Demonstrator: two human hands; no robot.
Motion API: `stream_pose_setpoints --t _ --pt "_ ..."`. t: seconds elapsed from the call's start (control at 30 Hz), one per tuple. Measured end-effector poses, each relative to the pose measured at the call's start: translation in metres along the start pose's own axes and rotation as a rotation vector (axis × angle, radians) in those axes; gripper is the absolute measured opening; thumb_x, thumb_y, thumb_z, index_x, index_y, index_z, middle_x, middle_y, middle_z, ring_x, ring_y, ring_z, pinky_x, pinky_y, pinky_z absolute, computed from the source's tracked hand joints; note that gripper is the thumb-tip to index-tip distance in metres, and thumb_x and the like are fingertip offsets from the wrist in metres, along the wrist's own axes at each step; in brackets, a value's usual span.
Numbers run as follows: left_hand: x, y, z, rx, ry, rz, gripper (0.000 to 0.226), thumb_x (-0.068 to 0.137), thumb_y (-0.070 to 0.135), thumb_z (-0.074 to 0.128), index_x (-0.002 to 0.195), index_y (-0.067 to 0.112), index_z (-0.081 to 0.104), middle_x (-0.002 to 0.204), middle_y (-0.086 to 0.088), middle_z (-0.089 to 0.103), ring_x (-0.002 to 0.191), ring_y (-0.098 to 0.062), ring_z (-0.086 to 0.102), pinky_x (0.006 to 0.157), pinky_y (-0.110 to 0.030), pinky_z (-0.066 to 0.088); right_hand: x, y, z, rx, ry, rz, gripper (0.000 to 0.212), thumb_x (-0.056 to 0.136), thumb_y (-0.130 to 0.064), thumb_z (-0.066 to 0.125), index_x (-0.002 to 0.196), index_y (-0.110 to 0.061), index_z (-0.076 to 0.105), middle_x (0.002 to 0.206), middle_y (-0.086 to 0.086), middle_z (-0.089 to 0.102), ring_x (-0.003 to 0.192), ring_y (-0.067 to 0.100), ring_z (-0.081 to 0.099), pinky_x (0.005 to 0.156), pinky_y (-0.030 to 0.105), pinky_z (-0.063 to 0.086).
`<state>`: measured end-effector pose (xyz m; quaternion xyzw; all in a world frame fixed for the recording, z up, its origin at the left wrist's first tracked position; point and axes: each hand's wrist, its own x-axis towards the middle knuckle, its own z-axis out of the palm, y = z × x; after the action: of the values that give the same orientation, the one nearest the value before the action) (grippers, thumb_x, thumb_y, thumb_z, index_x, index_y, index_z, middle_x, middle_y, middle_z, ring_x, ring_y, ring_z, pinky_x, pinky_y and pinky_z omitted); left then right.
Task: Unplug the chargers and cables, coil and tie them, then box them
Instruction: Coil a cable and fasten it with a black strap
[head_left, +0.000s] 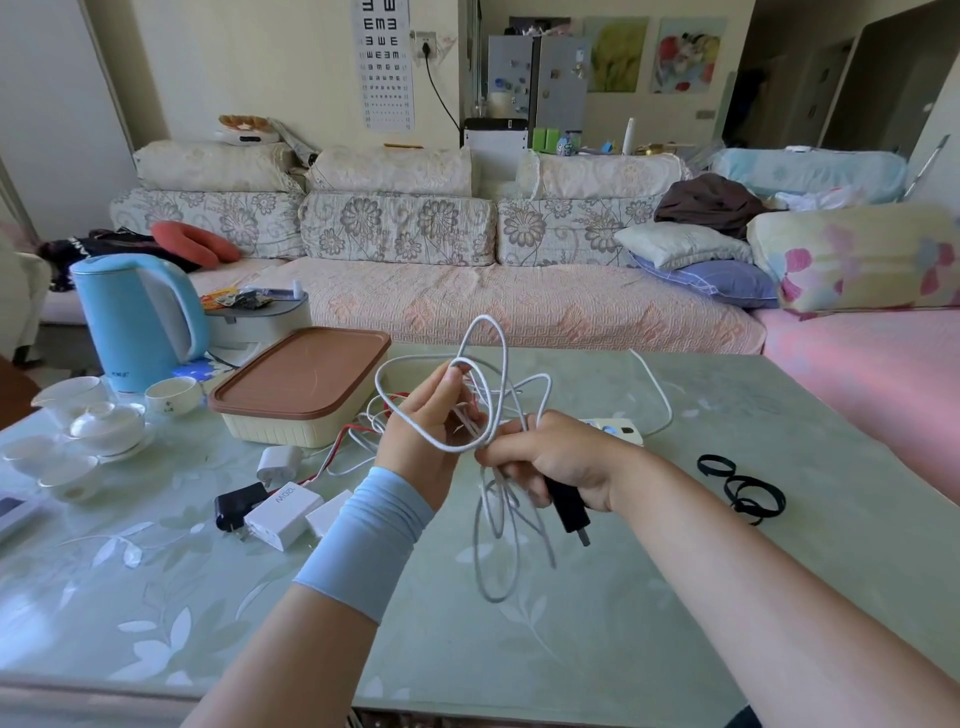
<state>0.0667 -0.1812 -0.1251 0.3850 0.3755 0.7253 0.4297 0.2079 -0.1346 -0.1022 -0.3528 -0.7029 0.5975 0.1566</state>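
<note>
Nearest, both hands are working above the table (519, 649). The right hand (561, 462) is gripping a bunch of white cable (488, 316) together with a black plug (569, 506) that is sticking out below the fist; loose loops are hanging down from it. The left hand (426, 421) is standing upright with fingers nearly straight, not curled, and the cable is looping round its back and rising above the fingertips. Black ties (748, 491) are lying right of the hands. Left of the hands, a white charger (283, 514) and a black charger (239, 506) are lying touching. Behind the hands, a power strip (618, 428) is partly showing. Further left, a lidded box (301, 384) is sitting closed, with a kettle (135, 322) beyond it.
</note>
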Motion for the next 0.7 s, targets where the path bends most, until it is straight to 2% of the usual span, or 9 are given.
stream_pose_setpoints --t 0.07,0.13,0.2,0.23,0.3,0.4,0.5,0.6,0.7 --pt "0.003 0.001 -0.006 -0.122 -0.053 -0.072 0.016 0.097 0.021 0.052 0.105 0.009 0.061 0.086 -0.007 0.054 0.084 -0.022 0.051 0.079 -0.033 0.045 -0.001 -0.001 -0.003 0.027 -0.011 0.01 0.036 0.09 -0.012 0.064 0.057 -0.013 0.049 0.044 -0.001 0.045 0.036 0.013 0.035 0.047 0.028 0.028" --pt "0.004 -0.001 -0.005 -0.031 -0.036 -0.109 0.029 0.095 0.015 0.057 0.12 0.003 0.055 0.099 -0.013 0.06 0.089 -0.026 0.055 0.079 -0.034 0.05 0.001 0.0 -0.005 0.108 0.003 0.018 0.035 0.093 -0.013 0.062 0.06 -0.011 0.051 0.046 0.002 0.045 0.034 0.012 0.035 0.045 0.024 0.026" --pt "0.002 -0.006 -0.002 0.034 -0.08 -0.168 0.035 0.095 0.009 0.056 0.129 0.005 0.048 0.101 -0.016 0.064 0.088 -0.027 0.058 0.085 -0.038 0.048 0.006 0.001 -0.009 0.232 0.028 0.002 0.024 0.096 -0.014 0.056 0.073 -0.006 0.055 0.055 0.007 0.045 0.033 0.011 0.034 0.042 0.02 0.025" --pt "-0.003 -0.006 0.002 0.085 -0.108 -0.19 0.032 0.095 0.008 0.056 0.126 0.008 0.051 0.095 -0.014 0.065 0.086 -0.025 0.059 0.086 -0.037 0.048 0.008 0.001 -0.012 0.293 0.03 -0.008 0.016 0.096 -0.013 0.053 0.085 -0.003 0.057 0.058 0.006 0.046 0.033 0.01 0.034 0.04 0.019 0.026" --pt "-0.004 -0.007 0.004 0.207 -0.124 -0.206 0.021 0.094 0.008 0.058 0.114 0.011 0.06 0.084 -0.007 0.067 0.078 -0.018 0.062 0.078 -0.03 0.051 0.011 0.003 -0.016 0.374 0.036 -0.023 0.017 0.098 -0.013 0.049 0.102 0.001 0.058 0.056 0.002 0.048 0.033 0.009 0.034 0.039 0.017 0.027" --pt "0.001 -0.01 -0.004 0.429 -0.076 -0.169 0.016 0.094 0.002 0.056 0.099 0.012 0.068 0.067 0.001 0.057 0.058 -0.011 0.05 0.057 -0.02 0.042 0.012 0.004 -0.022 0.419 0.185 -0.054 0.026 0.1 -0.014 0.049 0.075 -0.006 0.052 0.052 0.002 0.044 0.032 0.011 0.033 0.036 0.018 0.029" --pt "0.01 -0.003 -0.014 0.421 0.164 -0.21 0.034 0.092 -0.005 0.041 0.078 0.014 0.066 0.056 0.001 0.041 0.046 -0.009 0.033 0.045 -0.017 0.027 0.014 0.002 -0.037 0.568 0.443 -0.075 0.029 0.101 -0.01 0.045 0.072 -0.013 0.046 0.054 0.001 0.043 0.031 0.011 0.034 0.034 0.017 0.029" --pt "0.017 0.01 -0.028 0.496 0.361 -0.191 0.035 0.087 0.021 0.046 0.054 0.019 0.06 0.043 0.005 0.044 0.046 -0.014 0.033 0.047 -0.025 0.029 0.016 0.003 -0.045 0.669 0.626 -0.055 0.029 0.101 -0.013 0.048 0.072 -0.014 0.049 0.056 0.001 0.046 0.031 0.01 0.036 0.035 0.018 0.031" --pt "0.012 0.01 -0.029 1.125 0.258 -0.126 0.051 0.082 0.056 0.061 0.054 0.014 0.058 0.053 -0.005 0.05 0.053 -0.022 0.043 0.057 -0.028 0.038 0.021 0.004 -0.038 0.58 0.732 -0.056 0.031 0.101 -0.016 0.051 0.07 -0.011 0.05 0.056 0.003 0.047 0.029 0.011 0.038 0.038 0.021 0.033"
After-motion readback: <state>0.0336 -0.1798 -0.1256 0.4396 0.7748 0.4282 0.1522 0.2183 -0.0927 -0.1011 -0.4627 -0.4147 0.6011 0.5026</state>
